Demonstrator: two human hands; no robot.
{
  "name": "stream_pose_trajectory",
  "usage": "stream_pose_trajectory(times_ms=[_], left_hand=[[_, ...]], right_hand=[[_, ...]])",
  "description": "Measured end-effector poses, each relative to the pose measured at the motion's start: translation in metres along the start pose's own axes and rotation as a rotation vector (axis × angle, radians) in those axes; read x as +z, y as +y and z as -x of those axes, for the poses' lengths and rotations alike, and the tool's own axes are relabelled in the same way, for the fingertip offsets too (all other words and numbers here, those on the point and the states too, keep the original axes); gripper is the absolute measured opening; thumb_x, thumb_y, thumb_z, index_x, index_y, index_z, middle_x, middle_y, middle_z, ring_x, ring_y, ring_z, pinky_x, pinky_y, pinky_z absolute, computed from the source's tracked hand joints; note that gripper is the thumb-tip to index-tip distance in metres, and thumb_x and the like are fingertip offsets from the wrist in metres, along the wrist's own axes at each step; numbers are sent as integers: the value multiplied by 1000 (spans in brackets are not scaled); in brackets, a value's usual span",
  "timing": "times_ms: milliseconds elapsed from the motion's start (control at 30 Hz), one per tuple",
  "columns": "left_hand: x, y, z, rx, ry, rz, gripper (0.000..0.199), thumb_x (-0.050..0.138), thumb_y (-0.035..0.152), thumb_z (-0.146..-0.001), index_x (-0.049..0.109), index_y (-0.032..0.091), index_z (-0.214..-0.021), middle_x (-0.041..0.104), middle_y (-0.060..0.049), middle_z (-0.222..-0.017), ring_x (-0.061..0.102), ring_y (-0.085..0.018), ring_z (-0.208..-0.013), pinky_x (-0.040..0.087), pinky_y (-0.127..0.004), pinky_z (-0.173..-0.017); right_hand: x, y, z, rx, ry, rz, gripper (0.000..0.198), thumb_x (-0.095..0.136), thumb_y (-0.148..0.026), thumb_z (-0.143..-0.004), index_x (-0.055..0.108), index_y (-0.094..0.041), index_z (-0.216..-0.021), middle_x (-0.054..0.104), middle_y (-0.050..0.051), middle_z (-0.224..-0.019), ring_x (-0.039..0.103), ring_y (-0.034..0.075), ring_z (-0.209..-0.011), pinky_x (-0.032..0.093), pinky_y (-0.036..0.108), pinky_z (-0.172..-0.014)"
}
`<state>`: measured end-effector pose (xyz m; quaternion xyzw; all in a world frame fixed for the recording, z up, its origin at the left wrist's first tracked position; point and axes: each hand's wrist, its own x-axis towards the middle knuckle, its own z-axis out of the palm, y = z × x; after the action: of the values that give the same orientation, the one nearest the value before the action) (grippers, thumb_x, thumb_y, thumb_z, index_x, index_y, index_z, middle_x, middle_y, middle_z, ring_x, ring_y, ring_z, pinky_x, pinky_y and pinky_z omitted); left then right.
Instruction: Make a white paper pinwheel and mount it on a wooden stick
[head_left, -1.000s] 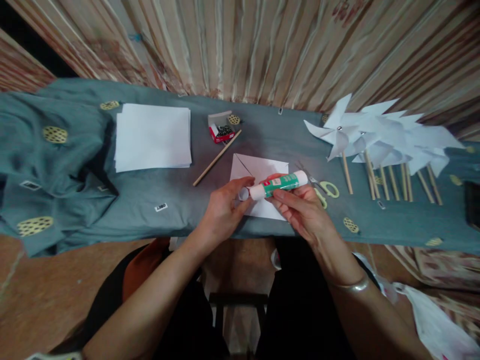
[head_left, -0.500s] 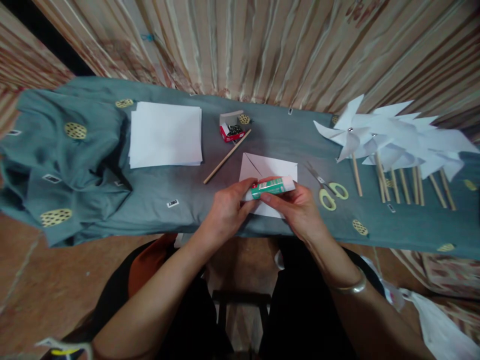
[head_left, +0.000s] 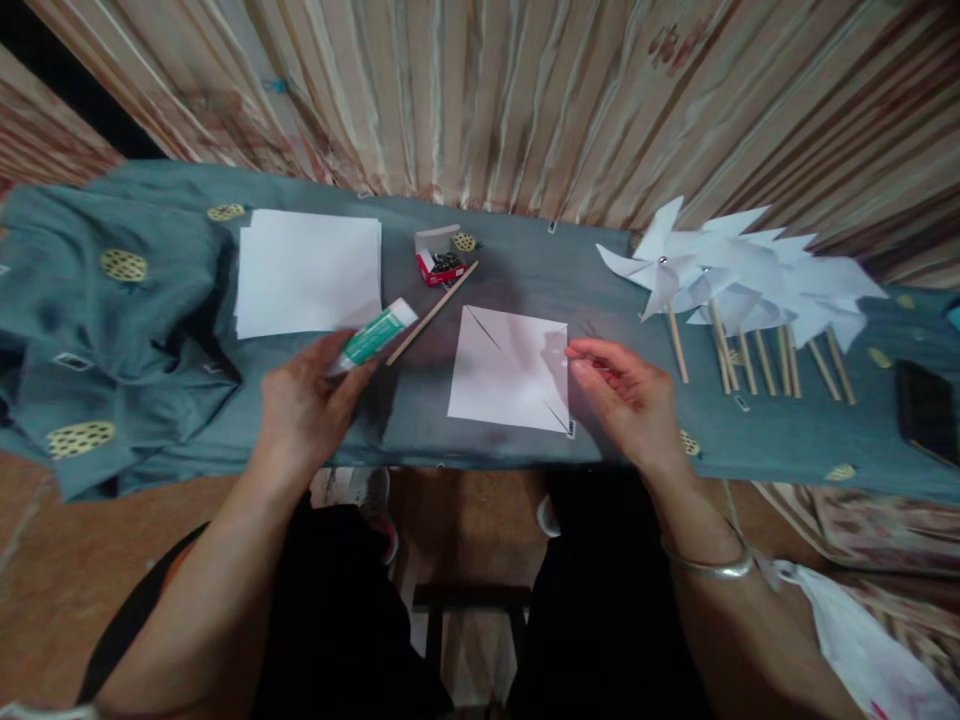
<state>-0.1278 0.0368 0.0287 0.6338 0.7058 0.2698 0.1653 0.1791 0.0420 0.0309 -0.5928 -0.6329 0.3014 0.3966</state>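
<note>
one glue stick (head_left: 373, 336), one loose wooden stick (head_left: 433, 313), one pin box (head_left: 439, 258)

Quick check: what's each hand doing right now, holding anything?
Left hand: closed on the glue stick.
Right hand: open, holding nothing, fingertips at the paper square's right edge.

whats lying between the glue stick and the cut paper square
In the head view, a wooden stick lies slantwise on the cloth between the glue stick and the paper square.

Paper stack (head_left: 309, 270); pin box (head_left: 437, 259); pinwheels (head_left: 739, 275)
</note>
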Motion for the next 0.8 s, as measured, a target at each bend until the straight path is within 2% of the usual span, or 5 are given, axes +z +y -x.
stream_pose_trajectory(times_ms=[200, 367, 433, 533, 800], left_hand=[[-12, -46, -3, 143, 63, -295, 38, 62, 36, -81, 69, 13, -111, 69, -15, -111, 61, -35, -109, 51, -49, -92], [-6, -25, 7, 345, 238, -264, 69, 66, 50, -81, 49, 10, -134, 54, -18, -137, 47, -39, -127, 41, -59, -102], [5, 2, 17, 509, 206, -185, 54, 70, 37, -81, 56, 13, -127, 57, -17, -132, 51, -33, -122, 44, -52, -102], [31, 38, 32, 779, -83, -35, 34, 66, 27, -85, 59, 17, -117, 63, -12, -122, 55, -27, -113, 51, -45, -94], [63, 54, 29, 775, -243, 31, 27, 61, 23, -88, 62, 14, -114, 67, -13, -111, 60, -24, -99, 54, -42, -84]], right_hand=[[-24, 18, 12, -252, -224, 415, 35, 46, -26, -93, 63, -17, -123, 64, 13, -129, 57, 27, -122, 45, 49, -104], [-13, 18, 20, -338, -323, 514, 41, 35, -20, -96, 59, -11, -128, 59, 16, -134, 50, 27, -130, 39, 47, -111], [-11, 19, 23, -362, -325, 535, 40, 35, -19, -96, 61, -10, -126, 60, 16, -133, 50, 28, -129, 41, 49, -110], [-10, 18, 27, -390, -308, 552, 36, 39, -19, -95, 64, -12, -120, 62, 16, -130, 53, 29, -124, 45, 51, -105], [-14, 10, 31, -352, -358, 546, 29, 48, -23, -94, 63, -17, -118, 62, 13, -128, 53, 27, -121, 48, 50, -102]])
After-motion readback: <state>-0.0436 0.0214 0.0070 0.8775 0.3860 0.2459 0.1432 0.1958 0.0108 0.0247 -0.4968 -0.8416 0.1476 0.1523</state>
